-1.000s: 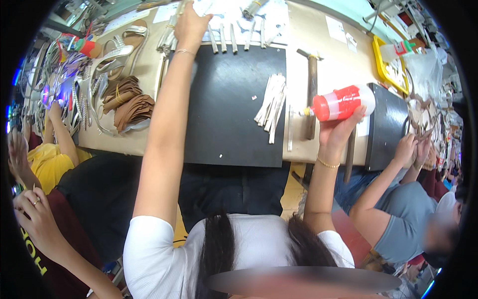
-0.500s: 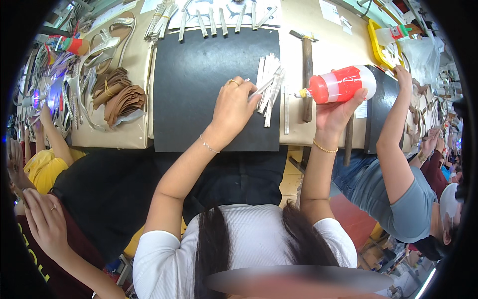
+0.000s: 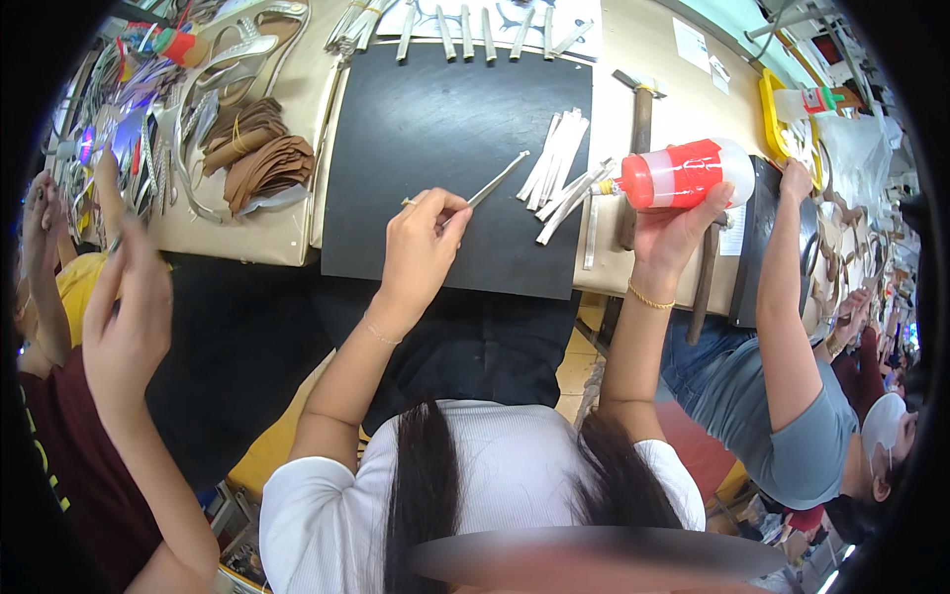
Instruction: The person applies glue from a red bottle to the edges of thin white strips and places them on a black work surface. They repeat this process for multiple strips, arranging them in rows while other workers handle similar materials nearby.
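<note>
My left hand pinches one end of a thin silvery strip above the black mat; the strip points up and to the right. My right hand is wrapped round a squeeze bottle with a red cap and red bands. The bottle lies sideways in the air, its narrow nozzle pointing left. Between the two hands a loose pile of similar pale strips lies on the mat's right part, close to the nozzle.
A hammer lies right of the mat, partly behind the bottle. Several strips stand in a row along the far edge. Brown bundled pieces and sandals lie left. Co-workers' arms flank me, one near a yellow tray.
My left hand has drawn one strip away from the pile, moving left and nearer to me. My right hand still holds the bottle sideways. The camera view has shifted slightly.
</note>
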A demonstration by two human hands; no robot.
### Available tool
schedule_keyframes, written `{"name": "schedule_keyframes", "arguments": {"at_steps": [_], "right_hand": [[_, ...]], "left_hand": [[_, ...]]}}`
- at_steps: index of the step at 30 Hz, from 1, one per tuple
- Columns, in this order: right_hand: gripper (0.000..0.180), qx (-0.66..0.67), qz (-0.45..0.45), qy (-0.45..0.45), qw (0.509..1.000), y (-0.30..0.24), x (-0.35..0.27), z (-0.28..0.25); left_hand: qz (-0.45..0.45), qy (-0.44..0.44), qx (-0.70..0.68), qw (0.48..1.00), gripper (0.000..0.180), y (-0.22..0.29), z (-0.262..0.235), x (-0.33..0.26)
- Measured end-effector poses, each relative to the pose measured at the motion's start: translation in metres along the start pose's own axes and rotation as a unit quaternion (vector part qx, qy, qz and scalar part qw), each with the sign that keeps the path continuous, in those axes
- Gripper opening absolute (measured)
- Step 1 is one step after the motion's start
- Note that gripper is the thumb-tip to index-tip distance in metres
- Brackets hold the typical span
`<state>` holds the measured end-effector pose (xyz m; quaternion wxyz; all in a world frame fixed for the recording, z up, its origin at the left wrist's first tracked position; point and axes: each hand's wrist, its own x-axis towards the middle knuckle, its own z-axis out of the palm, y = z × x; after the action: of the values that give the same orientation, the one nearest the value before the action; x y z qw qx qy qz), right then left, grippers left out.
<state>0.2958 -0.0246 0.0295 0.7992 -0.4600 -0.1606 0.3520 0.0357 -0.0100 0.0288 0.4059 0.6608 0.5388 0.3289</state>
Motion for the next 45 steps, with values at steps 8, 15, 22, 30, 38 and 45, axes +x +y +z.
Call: {"name": "schedule_keyframes", "arguments": {"at_steps": [8, 15, 22, 30, 38, 45], "right_hand": [[0.065, -0.030, 0.009, -0.097, 0.995, 0.025, -0.008, 0.021], [0.054, -0.117, -0.036, -0.128, 0.984, 0.041, -0.011, 0.020], [0.051, -0.217, -0.111, -0.187, 0.952, 0.046, -0.014, 0.020], [0.049, -0.233, -0.122, -0.194, 0.945, 0.044, -0.015, 0.023], [0.046, -0.266, -0.152, -0.212, 0.928, 0.047, -0.016, 0.028], [0.049, -0.243, -0.118, -0.219, 0.938, 0.046, -0.031, 0.040]], "left_hand": [[0.039, 0.048, 0.003, 0.998, 0.014, -0.013, -0.009, -0.030], [0.027, 0.026, 0.004, 0.999, 0.018, -0.017, -0.013, -0.037], [0.000, 0.038, -0.048, 0.998, 0.037, -0.017, -0.013, -0.039], [-0.015, 0.044, -0.031, 0.998, 0.057, -0.018, -0.016, -0.040], [0.006, 0.050, 0.052, 0.997, 0.067, -0.019, -0.019, -0.042], [0.025, 0.058, 0.053, 0.997, 0.069, -0.022, -0.017, -0.042]]}}
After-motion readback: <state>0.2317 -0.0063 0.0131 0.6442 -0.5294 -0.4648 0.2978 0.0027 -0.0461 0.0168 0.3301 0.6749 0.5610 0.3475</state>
